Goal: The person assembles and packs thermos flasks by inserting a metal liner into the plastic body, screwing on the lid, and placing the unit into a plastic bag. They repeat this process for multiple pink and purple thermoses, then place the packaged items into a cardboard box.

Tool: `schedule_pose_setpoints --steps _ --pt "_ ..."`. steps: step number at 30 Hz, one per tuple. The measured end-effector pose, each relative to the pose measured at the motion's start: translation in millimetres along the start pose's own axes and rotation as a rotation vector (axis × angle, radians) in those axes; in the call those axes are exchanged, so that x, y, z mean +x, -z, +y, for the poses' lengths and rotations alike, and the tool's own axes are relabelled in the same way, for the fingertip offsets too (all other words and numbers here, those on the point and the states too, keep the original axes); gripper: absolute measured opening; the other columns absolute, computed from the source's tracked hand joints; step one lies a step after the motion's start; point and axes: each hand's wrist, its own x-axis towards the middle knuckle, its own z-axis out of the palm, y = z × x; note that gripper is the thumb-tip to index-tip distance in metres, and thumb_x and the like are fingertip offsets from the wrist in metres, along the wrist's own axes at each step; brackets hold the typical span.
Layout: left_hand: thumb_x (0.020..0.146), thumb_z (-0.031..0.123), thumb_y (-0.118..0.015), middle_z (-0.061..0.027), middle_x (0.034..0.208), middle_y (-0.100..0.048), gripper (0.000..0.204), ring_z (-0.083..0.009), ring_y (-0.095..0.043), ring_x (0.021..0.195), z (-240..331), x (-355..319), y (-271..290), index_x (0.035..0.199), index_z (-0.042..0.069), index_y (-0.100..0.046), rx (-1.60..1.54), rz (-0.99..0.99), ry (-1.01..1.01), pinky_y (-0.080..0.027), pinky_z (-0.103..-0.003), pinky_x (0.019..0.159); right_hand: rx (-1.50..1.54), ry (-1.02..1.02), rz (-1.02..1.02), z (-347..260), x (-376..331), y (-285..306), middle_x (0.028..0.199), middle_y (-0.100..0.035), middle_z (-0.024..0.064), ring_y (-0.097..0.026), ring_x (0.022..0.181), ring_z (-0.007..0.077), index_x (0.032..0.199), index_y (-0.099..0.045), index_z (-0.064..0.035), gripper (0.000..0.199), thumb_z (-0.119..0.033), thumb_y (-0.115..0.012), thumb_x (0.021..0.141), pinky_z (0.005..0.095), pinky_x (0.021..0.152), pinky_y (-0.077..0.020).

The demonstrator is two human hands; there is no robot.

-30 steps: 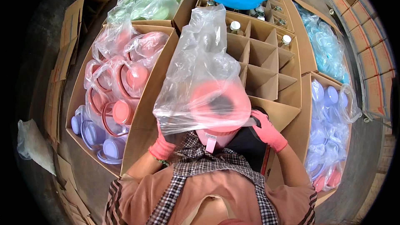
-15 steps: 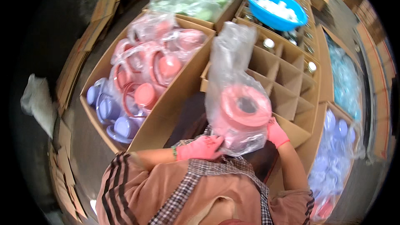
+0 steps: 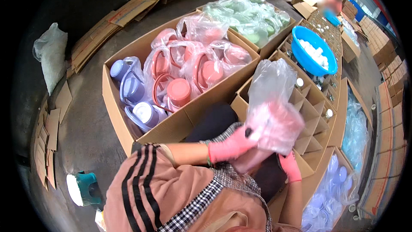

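Observation:
A clear plastic bag [image 3: 271,83] with pink plastic pieces [image 3: 279,122] inside is in front of my chest, smeared by motion. My left hand [image 3: 234,146], in a pink glove, is closed round the bag's left side. At its lower right edge is my right hand [image 3: 290,167], also gloved in pink, with its fingers largely hidden behind the bag. The bag's loose top flops over a divided cardboard box [image 3: 315,103], where a few white-capped glass bottles [image 3: 299,82] stand.
On the left a carton [image 3: 189,114] holds bagged pink and lilac containers with handles. Bagged green pieces [image 3: 246,15] fill another behind it. A blue basin [image 3: 315,51] of white caps rests on the boxes. Lilac [image 3: 328,189] and turquoise [image 3: 356,124] bagged goods lie right; a stool [image 3: 83,189] stands left.
The bag has turned in my hands, and its round pink face no longer shows. My left hand has moved up and right onto the bag. The view has shifted.

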Motion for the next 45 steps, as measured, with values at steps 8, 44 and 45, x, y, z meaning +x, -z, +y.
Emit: schedule_pose_setpoints --steps 8,44,45 --pt "0.081 0.019 -0.053 -0.0035 0.071 -0.053 0.017 -0.0122 -0.054 0.068 159.5 -3.3 118.0 0.085 0.003 -0.052 -0.319 0.021 -0.217 -0.045 -0.024 0.062 0.536 0.16 -0.087 -124.5 -8.9 38.0 0.101 -0.053 0.0146 -0.05 0.097 0.033 0.102 -0.048 0.0026 0.046 -0.02 -0.066 0.065 0.036 0.083 -0.0398" --pt "0.082 0.035 -0.053 -0.0071 0.096 -0.056 0.031 -0.02 -0.055 0.086 98.1 -33.6 353.9 0.101 0.01 -0.05 -0.727 0.43 -0.343 -0.047 -0.032 0.073 0.648 0.583 -0.167 -426.0 177.3 14.7 0.055 -0.046 -0.0024 -0.037 0.046 0.0033 0.075 -0.058 -0.0006 0.022 -0.022 -0.056 0.081 0.0177 0.042 -0.028" --pt "0.081 0.037 -0.053 -0.0064 0.095 -0.056 0.035 -0.017 -0.055 0.085 83.2 -39.3 377.7 0.101 0.009 -0.051 -0.651 0.449 -0.366 -0.046 -0.03 0.071 0.702 0.563 -0.224 -441.6 181.0 7.5 0.053 -0.047 -0.0013 -0.038 0.045 0.0039 0.073 -0.058 0.0006 0.022 -0.02 -0.058 0.08 0.0189 0.043 -0.0292"
